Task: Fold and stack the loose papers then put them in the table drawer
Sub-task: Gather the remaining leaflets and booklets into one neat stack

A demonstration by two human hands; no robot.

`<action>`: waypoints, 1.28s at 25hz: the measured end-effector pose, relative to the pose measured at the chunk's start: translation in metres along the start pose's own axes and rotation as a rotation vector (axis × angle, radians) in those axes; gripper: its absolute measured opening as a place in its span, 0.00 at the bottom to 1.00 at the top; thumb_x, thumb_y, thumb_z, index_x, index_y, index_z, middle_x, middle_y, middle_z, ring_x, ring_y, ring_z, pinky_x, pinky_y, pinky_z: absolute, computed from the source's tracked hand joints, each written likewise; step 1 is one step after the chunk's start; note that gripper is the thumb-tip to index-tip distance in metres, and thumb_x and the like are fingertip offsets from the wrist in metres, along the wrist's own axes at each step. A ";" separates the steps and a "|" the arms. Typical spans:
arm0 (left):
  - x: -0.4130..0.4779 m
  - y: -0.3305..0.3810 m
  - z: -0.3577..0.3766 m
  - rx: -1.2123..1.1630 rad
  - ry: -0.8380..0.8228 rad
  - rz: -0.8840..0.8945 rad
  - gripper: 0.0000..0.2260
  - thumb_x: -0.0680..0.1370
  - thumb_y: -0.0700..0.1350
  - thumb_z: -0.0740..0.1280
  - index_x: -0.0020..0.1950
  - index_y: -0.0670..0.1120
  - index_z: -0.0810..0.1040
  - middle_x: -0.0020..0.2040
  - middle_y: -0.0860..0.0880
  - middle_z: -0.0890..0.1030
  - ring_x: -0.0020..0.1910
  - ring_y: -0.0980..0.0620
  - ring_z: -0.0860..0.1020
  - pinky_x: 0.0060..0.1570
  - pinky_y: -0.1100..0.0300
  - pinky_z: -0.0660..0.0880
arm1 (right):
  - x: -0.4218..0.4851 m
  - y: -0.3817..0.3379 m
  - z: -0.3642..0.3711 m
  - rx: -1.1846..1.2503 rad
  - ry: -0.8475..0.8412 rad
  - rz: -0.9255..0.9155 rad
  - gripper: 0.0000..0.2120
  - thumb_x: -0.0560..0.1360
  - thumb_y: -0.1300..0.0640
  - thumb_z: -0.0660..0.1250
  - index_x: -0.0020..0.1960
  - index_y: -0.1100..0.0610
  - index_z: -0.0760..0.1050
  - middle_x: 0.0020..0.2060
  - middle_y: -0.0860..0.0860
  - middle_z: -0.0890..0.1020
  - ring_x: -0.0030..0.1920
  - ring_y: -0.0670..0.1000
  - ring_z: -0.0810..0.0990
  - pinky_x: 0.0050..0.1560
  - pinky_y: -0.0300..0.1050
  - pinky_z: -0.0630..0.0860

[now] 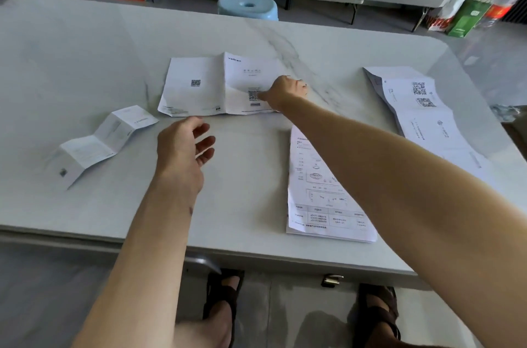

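Right hand (285,91): thumb flat on top of the creased sheet (219,82), fingers curled at its right edge, so I read it as a pinch on that edge. Left hand (182,148): loosely spread, holding nothing, hovering just off the sheet's near left corner. The sheet lies opened out mid-table, centre crease showing. Other papers are well apart: a zigzag leaflet (99,142) to my left, a diagram sheet (319,199) at the front edge under my right forearm, and a long leaflet (422,111) far right. All are loose on the table (85,62), nothing stacked. A drawer handle (332,280) shows below the front edge; the drawer looks closed. Step: starting the first fold. Next, likely: lift the right edge over along the crease while the left hand pins the left half, match corners, then press flat.
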State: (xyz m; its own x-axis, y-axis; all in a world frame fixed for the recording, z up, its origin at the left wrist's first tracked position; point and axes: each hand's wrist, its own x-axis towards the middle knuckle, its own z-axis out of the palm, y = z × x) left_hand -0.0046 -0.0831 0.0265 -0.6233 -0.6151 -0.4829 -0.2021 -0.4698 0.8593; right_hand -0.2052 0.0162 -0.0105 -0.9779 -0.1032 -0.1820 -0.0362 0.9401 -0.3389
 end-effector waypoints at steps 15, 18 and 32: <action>0.001 0.006 0.001 -0.018 -0.072 -0.006 0.03 0.76 0.44 0.66 0.43 0.49 0.79 0.41 0.51 0.82 0.36 0.51 0.80 0.36 0.60 0.74 | 0.012 0.002 -0.011 0.741 0.000 0.028 0.09 0.75 0.63 0.60 0.54 0.58 0.73 0.52 0.57 0.79 0.44 0.57 0.80 0.35 0.45 0.80; -0.008 0.010 0.009 -0.045 -0.044 0.155 0.04 0.77 0.43 0.65 0.44 0.49 0.78 0.43 0.50 0.81 0.36 0.52 0.80 0.36 0.61 0.74 | -0.011 0.005 -0.043 1.118 0.007 -0.052 0.06 0.77 0.67 0.59 0.52 0.60 0.70 0.51 0.59 0.78 0.39 0.58 0.81 0.27 0.45 0.81; -0.069 -0.013 0.069 0.079 -0.670 0.415 0.28 0.76 0.48 0.69 0.74 0.46 0.65 0.65 0.46 0.80 0.63 0.49 0.79 0.65 0.50 0.73 | -0.197 0.139 -0.082 1.390 0.139 -0.380 0.06 0.80 0.65 0.61 0.55 0.62 0.74 0.45 0.54 0.84 0.44 0.50 0.82 0.46 0.47 0.81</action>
State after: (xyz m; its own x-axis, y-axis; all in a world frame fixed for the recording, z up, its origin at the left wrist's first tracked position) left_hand -0.0112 0.0095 0.0609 -0.9765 -0.2063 0.0622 0.1090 -0.2239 0.9685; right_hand -0.0343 0.1941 0.0534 -0.9696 -0.1626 0.1831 -0.1464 -0.2144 -0.9657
